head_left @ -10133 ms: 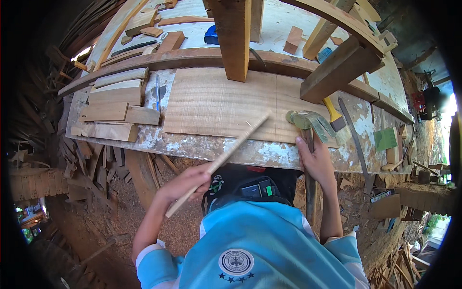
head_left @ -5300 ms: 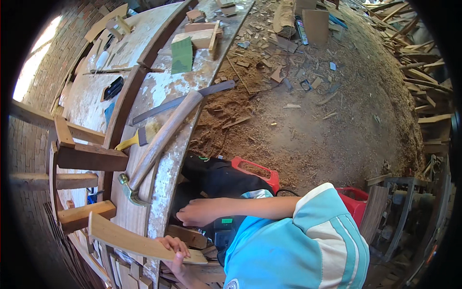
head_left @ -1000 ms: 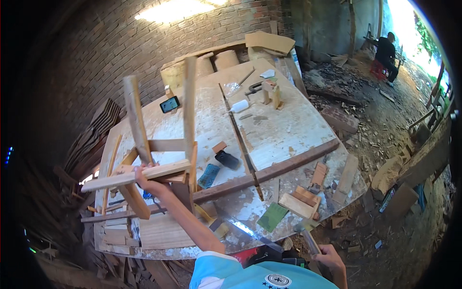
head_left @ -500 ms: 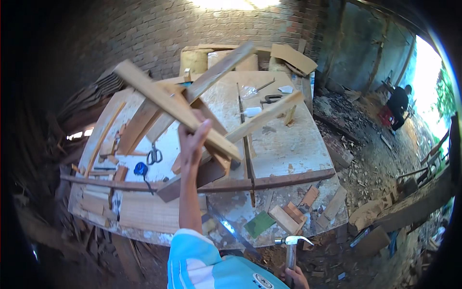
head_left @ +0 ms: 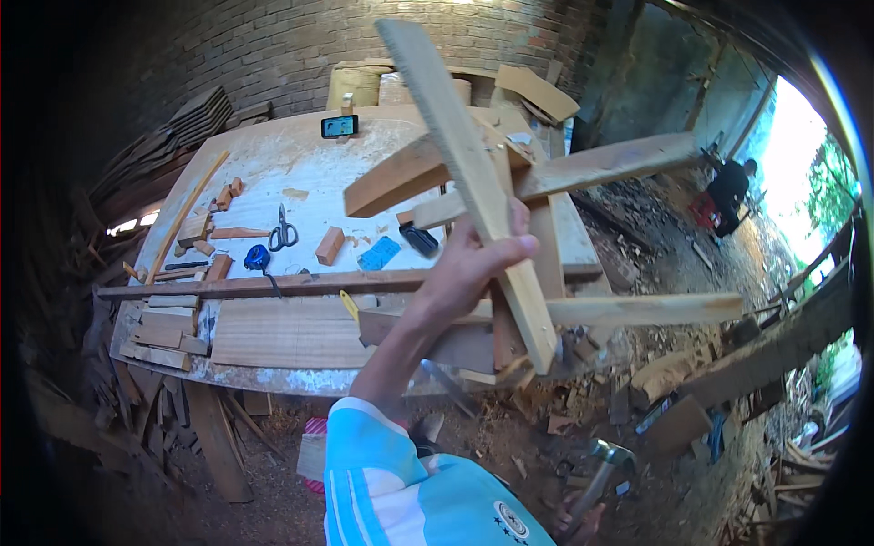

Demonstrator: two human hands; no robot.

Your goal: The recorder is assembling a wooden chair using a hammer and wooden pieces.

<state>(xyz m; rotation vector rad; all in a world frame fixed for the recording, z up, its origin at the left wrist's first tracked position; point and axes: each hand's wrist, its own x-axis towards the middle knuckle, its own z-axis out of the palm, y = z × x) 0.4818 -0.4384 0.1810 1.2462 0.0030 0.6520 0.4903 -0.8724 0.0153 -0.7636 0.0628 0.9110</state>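
My left hand (head_left: 469, 264) is wrapped round a pale bar of a wooden frame (head_left: 473, 164), built of several crossing battens, and holds it tilted above the right side of the workbench (head_left: 273, 155). Low at the right, my right hand (head_left: 583, 526) grips a claw hammer (head_left: 598, 475) by its handle, apart from the frame. Left of the frame on the bench lie black-handled scissors (head_left: 283, 229), a blue tape measure (head_left: 258, 258), a wood block (head_left: 330, 246), a blue sheet (head_left: 379, 254) and a black object (head_left: 419, 240). The frame hides the bench's right part.
A phone (head_left: 340, 126) stands at the bench's far side. A long dark rail (head_left: 228, 288) crosses the near part, with wood offcuts (head_left: 164, 337) below it. Scrap covers the floor; a log (head_left: 774, 387) lies right. Another person (head_left: 728, 196) sits far back right.
My left hand has swung the wooden frame to the right and turned it, uncovering the phone, blue sheet and block. The hammer in my right hand has shifted right.
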